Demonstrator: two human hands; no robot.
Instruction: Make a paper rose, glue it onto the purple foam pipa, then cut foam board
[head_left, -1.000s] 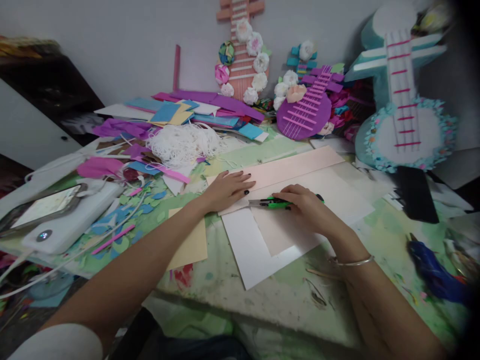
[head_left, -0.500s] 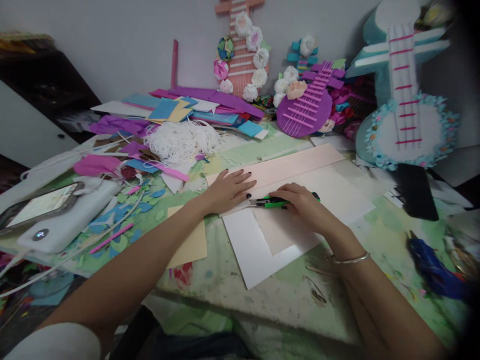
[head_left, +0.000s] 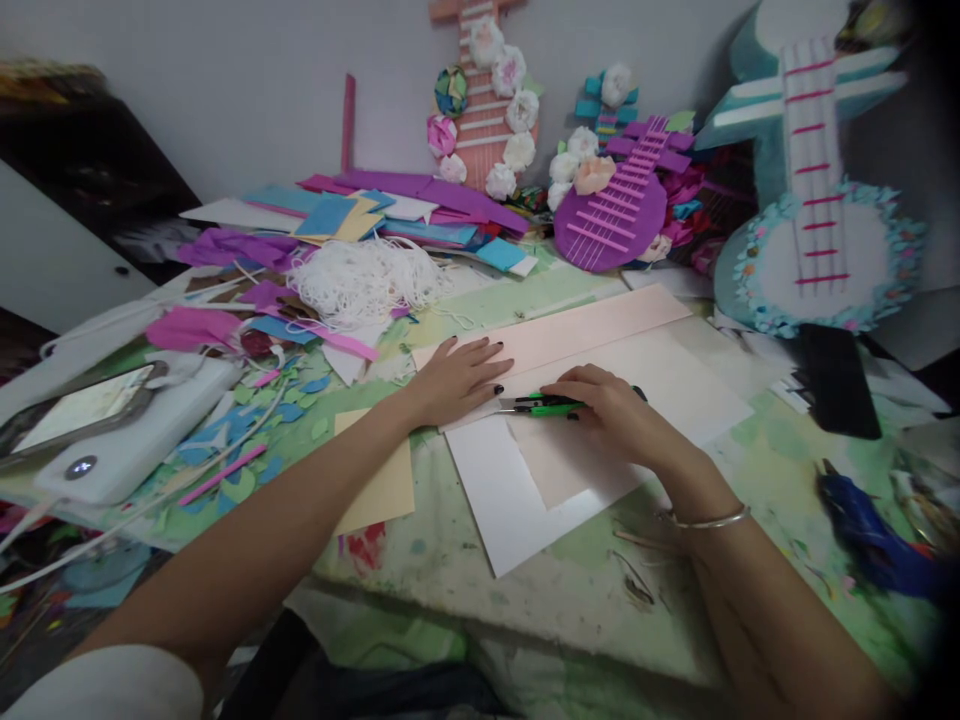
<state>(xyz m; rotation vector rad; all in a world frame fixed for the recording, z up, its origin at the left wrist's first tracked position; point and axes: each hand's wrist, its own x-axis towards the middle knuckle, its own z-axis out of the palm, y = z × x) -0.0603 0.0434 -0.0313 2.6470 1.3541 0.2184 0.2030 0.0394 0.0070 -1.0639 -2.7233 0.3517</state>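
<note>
My left hand point(head_left: 461, 382) lies flat with its fingers spread on a pale peach strip point(head_left: 600, 325) of paper or thin card. In my right hand point(head_left: 609, 408) is a green and black utility knife point(head_left: 551, 404), its fingers closed round the handle. The thin blade points left and its tip is close to my left thumb, by the strip's lower edge. Under the knife and right hand lies a larger cream sheet point(head_left: 675, 375). A white sheet point(head_left: 484, 490) sticks out below it, and a pale yellow piece of paper point(head_left: 375, 480) lies beneath my left forearm.
White string point(head_left: 367, 280) is heaped at the back left near coloured foam scraps point(head_left: 465, 205). A phone point(head_left: 90, 405) rests on a white power bank point(head_left: 135, 450). Decorated guitar shapes point(head_left: 611, 225) stand at the back. On the right are a black phone point(head_left: 840, 385) and a blue glue gun point(head_left: 862, 530).
</note>
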